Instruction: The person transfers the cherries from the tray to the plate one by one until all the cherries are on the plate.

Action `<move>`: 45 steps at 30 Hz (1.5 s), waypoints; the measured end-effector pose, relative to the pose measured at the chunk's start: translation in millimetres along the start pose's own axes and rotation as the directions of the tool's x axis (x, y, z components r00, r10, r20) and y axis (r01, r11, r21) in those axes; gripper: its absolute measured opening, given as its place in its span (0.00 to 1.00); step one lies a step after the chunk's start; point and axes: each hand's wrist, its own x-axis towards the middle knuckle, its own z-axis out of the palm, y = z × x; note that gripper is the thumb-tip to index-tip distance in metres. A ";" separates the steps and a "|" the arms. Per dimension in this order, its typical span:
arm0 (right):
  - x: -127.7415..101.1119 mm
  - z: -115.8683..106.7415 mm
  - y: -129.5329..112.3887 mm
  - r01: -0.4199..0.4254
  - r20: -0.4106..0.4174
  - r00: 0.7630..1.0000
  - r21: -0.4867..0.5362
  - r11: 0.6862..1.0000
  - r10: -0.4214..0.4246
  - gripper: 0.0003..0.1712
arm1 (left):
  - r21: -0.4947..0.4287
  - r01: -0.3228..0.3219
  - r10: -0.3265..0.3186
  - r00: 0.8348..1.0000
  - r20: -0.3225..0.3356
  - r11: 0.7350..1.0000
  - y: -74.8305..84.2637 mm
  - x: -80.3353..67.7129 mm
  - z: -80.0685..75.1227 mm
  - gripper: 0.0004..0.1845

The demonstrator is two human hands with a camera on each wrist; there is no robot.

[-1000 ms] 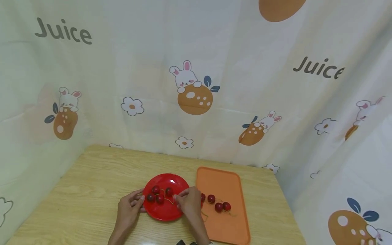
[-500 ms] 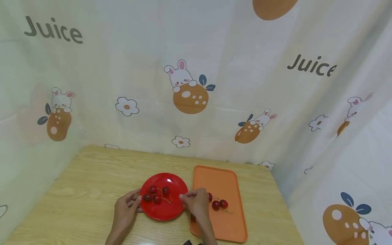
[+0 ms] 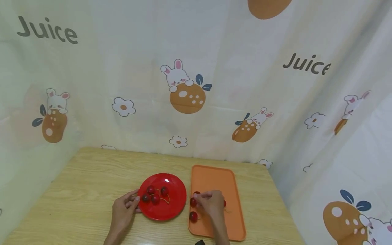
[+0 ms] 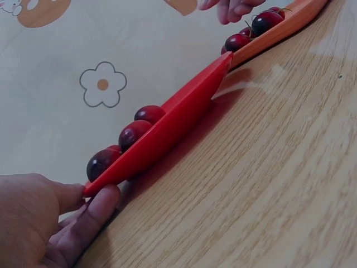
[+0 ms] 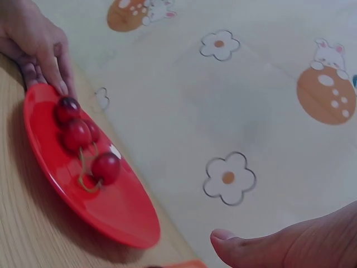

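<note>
My left hand (image 3: 122, 209) pinches the left rim of a red plate (image 3: 174, 180), thumb on top and fingers beneath in the left wrist view. On the plate lie several dark red cherries (image 3: 155, 198) with thin stems, bunched toward its left side. My right hand (image 3: 212, 204) is over an orange tray (image 3: 214, 175), its thumb and fingertips close to cherries near the tray's left edge. One cherry (image 3: 193, 216) lies below the fingers, and others are partly hidden behind the hand. From the left wrist, the right hand (image 4: 231, 10) appears above the tray's cherries, apart from them.
The tray stands just right of the plate on a wooden table (image 3: 101, 183). A pale printed curtain (image 3: 141, 78) hangs behind the table and along both sides.
My right hand has moved right, from the cherry stems on the plate to the tray. The left hand still holds the plate's rim. The head view has shifted slightly.
</note>
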 end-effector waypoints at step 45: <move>-8.6 -4.5 35.7 -0.132 -0.139 0.987 -0.356 0.925 0.087 0.13 | 0.027 0.047 -0.047 0.999 0.011 0.999 1.4 -0.1 -1.5 0.21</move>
